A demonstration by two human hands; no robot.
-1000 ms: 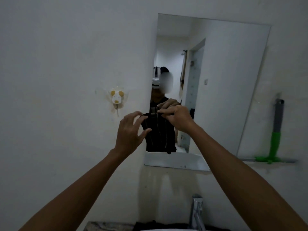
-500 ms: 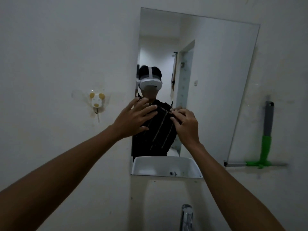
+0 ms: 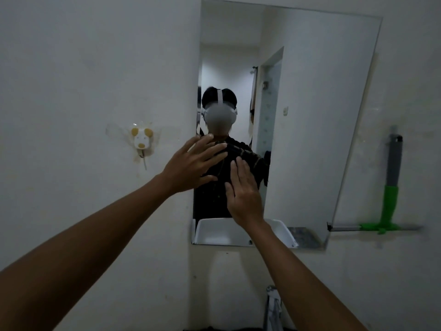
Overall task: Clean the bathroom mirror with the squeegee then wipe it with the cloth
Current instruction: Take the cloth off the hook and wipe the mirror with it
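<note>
We face a pale wall (image 3: 83, 68) with the mirror (image 3: 317, 120) fixed to it, its glass showing a room behind us, a doorway and the white basin rim along its lower edge. Our two bare forearms reach up toward the lower left part of the mirror. The dark striped cloth (image 3: 248, 161) is spread flat against the glass there. Our left hand (image 3: 191, 166) lies on its left side with fingers splayed wide; our right hand (image 3: 243, 194) presses its lower right part, fingers straight and together. Neither hand is closed around anything. The squeegee (image 3: 390, 201) hangs on the wall just right of the mirror, grey and green handle up, blade level. A small animal-shaped hook (image 3: 141, 139) sits left of the mirror. A tap (image 3: 273, 306) shows at the bottom.
</note>
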